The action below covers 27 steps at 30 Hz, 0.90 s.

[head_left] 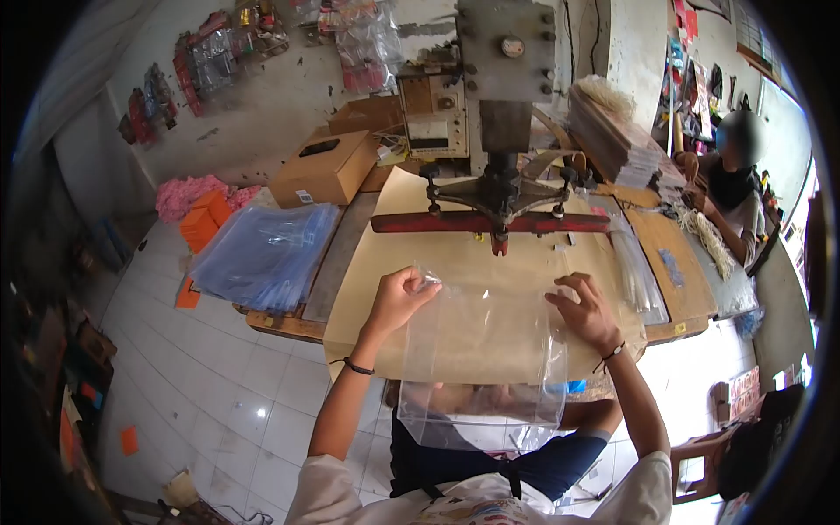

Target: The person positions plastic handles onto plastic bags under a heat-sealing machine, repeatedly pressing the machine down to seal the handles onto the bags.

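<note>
A clear plastic bag (481, 341) lies spread over the brown sheet on the table, and its lower part hangs past the front edge above my lap. My left hand (403, 299) pinches its upper left corner between thumb and fingers. At the upper right corner, the bent fingers and thumb of my right hand (584, 310) close on the bag's edge. Just beyond both hands is a press machine (503, 188), its long red bar (420, 223) raised above the brown sheet (376, 271).
A stack of bluish clear plastic sheets (262, 254) lies on the left, with a cardboard box (324, 166) behind it. Clear strips (639, 271) lie on the right. Stacked bundles (626, 144) stand at the back right, near a seated person (735, 192).
</note>
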### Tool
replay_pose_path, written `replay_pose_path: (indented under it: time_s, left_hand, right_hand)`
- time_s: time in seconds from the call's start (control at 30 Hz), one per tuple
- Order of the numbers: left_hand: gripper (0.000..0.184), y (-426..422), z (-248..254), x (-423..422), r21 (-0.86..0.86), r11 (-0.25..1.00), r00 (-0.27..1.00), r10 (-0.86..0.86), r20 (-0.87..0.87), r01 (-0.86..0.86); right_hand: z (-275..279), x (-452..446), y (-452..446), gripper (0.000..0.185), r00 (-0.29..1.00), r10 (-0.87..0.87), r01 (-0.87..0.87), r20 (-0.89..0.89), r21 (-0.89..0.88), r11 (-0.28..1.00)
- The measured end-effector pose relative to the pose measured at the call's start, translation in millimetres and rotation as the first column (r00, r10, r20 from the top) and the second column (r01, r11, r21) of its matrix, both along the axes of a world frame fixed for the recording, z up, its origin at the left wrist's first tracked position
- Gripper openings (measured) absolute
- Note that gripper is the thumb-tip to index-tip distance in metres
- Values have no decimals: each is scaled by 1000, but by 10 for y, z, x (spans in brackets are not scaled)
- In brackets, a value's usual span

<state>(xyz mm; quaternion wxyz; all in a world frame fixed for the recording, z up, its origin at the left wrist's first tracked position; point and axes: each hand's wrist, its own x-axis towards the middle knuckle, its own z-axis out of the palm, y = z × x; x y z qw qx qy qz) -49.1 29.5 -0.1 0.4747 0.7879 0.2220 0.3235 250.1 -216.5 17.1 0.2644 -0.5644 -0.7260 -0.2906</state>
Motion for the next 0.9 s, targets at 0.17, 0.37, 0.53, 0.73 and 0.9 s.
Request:
replay_pose_path:
  time_s: [0.17,0.37,0.53,0.73,0.9]
  left_hand:
    - [29,66,-287,35,104,993,995,42,96,-52]
    - [34,-133,-64,65,702,712,954,204,-218,8]
    - [35,-71,72,87,784,609,923,223,-315,120]
    - [43,-491,359,562,667,568,811,-2,-586,483]
    - [61,-834,-116,861,653,546,827,-148,-542,525]
  right_hand:
    - [166,-52,-58,23,989,92,-108,-118,-143,984]
    - [-4,-116,-111,29,997,-57,40,-57,-269,962]
    - [31,-403,-381,51,938,-331,232,-101,-526,819]
    - [-82,-377,-376,52,941,-322,233,-102,-497,836]
    - [69,-350,-452,39,923,-310,163,-227,-500,851]
